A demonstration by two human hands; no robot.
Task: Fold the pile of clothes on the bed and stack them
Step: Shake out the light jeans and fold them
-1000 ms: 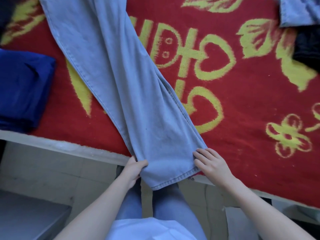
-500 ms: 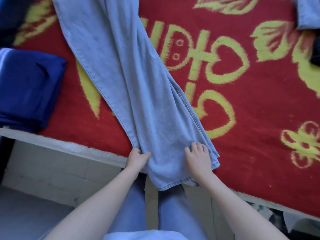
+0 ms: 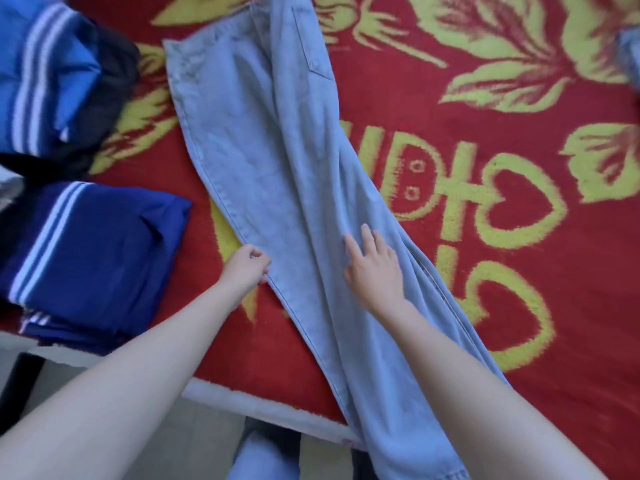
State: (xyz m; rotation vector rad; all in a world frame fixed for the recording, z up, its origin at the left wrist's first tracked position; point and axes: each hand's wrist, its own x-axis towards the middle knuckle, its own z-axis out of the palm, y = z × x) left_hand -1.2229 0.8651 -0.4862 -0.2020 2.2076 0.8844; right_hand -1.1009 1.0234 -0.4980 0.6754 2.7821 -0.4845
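Two striped garments crowd the left, a navy garment [image 3: 97, 258] near, a lighter blue garment [image 3: 45, 74] far; open red blanket [image 3: 450, 109] stretches right. Pale jeans [image 3: 277, 174] lie diagonally, legs stacked, hems hanging over the bed's near edge [image 3: 263, 407]. Our left hand [image 3: 246, 268] pinches their left seam with curled fingers [image 3: 256, 255]; our right hand [image 3: 374, 268] rests flat on the denim, fingers spread.

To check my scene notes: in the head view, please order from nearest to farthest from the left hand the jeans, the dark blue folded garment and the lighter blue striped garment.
1. jeans: the left hand grips their edge.
2. dark blue folded garment: to its left.
3. lighter blue striped garment: upper left, farther back.
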